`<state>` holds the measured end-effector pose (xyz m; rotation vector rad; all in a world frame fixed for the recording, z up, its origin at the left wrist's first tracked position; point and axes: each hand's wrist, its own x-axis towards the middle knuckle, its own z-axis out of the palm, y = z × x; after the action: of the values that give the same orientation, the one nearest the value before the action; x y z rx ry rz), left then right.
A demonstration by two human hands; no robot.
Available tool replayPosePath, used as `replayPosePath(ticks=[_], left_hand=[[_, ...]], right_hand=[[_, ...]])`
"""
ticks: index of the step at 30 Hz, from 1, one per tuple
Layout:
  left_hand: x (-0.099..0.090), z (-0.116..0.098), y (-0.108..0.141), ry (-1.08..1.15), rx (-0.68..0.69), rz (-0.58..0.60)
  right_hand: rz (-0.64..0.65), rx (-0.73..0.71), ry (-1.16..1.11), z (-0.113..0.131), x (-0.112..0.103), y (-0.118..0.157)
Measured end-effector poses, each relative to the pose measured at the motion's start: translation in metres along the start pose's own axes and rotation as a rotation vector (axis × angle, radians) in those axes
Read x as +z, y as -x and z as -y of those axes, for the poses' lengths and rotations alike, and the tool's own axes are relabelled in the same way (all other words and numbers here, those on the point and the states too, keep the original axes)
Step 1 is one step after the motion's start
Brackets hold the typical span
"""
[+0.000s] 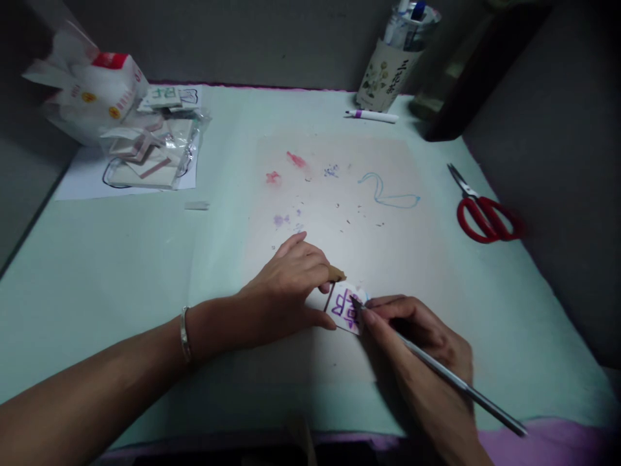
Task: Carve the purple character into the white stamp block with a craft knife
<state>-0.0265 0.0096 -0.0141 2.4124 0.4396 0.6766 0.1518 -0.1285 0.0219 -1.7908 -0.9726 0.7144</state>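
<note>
Small white paper piece w/ purple printed characters [345, 309] lies flat on the pale pinkish backing sheet [388, 246], right between both hands. Left hand [286, 288] is pressed palm-down on its left edge, fingers curled & closed onto the paper, thumb along the near side; a small brown bit pokes out past the fingertips, can't tell what it is. Right hand [417, 343] is closed in a pen grip around a thin grey metal craft knife [436, 369], tip touching the paper's right part by the purple strokes, handle slanting back & down toward the person's right. To do this well, I'd judge: keep the tip low & angled, light pressure, short pulls along the stroke edges, left fingers clamping close to the cut but out of the blade's line; turn the paper rather than twist the wrist. Left forearm comes in flat from the near-left, silver bracelet [184, 333] at the wrist; right wrist rests on the sheet, bent inward. Well off to the right of the right hand lie red-handled scissors [485, 217]; far beyond the left hand, a clear plastic bag of paper bits [150, 152]; beyond both hands, a white marker pen [371, 116] and a paper cup of pens [388, 74].
</note>
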Motion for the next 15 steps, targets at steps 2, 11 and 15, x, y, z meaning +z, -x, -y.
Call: replayPosePath(ticks=[2,11,15], left_hand=[[0.0000,0.0001,-0.0002,0.001,0.000,0.004],[-0.0003,-0.0001,0.0006,0.000,0.002,-0.002],[-0.0011,-0.0009,-0.0002,-0.001,-0.012,0.007]], right_hand=[[0.001,-0.002,-0.001,0.0000,0.0001,-0.0004],[0.034,-0.020,-0.013,-0.0011,-0.0009,-0.0006],[0.030,-0.007,-0.014,-0.0008,-0.0011,0.0000]])
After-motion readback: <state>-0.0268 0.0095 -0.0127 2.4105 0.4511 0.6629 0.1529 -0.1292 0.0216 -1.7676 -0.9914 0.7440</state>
